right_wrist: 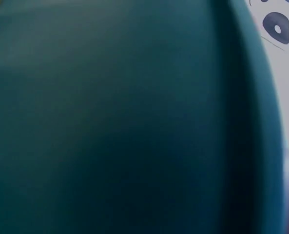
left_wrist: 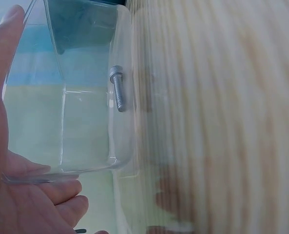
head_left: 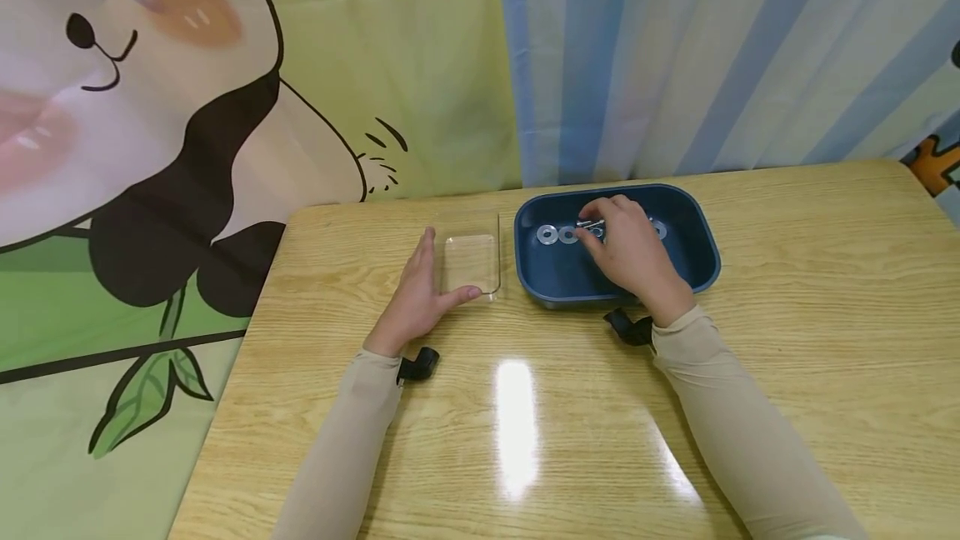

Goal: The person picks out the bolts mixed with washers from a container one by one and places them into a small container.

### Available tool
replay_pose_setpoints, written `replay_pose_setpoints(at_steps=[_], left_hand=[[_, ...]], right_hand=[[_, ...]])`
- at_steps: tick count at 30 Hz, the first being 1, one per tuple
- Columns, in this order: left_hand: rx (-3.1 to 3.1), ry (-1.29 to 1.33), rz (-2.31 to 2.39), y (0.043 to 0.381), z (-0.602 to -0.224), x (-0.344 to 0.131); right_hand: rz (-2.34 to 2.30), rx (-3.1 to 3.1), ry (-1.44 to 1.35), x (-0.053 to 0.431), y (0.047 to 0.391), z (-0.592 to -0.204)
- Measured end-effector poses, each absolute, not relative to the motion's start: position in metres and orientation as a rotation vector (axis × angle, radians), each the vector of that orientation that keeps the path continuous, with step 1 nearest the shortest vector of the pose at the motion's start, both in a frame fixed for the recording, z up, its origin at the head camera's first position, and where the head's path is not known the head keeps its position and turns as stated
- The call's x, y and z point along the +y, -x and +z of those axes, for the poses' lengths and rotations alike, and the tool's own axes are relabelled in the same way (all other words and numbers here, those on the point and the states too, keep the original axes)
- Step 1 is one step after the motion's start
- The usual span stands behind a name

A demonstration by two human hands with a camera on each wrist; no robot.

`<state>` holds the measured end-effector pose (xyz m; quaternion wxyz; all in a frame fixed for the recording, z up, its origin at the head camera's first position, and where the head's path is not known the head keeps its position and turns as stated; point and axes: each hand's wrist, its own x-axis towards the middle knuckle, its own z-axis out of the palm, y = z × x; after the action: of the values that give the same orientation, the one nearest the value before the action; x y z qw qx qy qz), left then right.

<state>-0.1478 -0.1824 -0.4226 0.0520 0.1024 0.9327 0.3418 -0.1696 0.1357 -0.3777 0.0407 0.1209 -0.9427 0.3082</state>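
Note:
My left hand rests against the left side of a clear plastic box, its fingers straight and its thumb along the near edge. The left wrist view shows a silver socket-head bolt lying inside that box. My right hand reaches into a dark blue tray and pinches a silver bolt between thumb and forefinger. Flat washers lie in a row across the tray floor, some hidden behind the hand. The blurred tray wall fills most of the right wrist view.
Both containers stand side by side on a light wood table, near its back edge. A printed curtain hangs right behind the table. Small black wrist cameras stick out beneath both wrists.

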Motion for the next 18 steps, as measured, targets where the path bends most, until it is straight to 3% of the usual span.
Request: replay_pose_setpoints(at_steps=[18], left_hand=[[2.827,-0.308,1.034,0.148,-0.421,-0.181]], right_hand=[[0.891,-3.001,-0.257,0.149,0.176,-0.383]])
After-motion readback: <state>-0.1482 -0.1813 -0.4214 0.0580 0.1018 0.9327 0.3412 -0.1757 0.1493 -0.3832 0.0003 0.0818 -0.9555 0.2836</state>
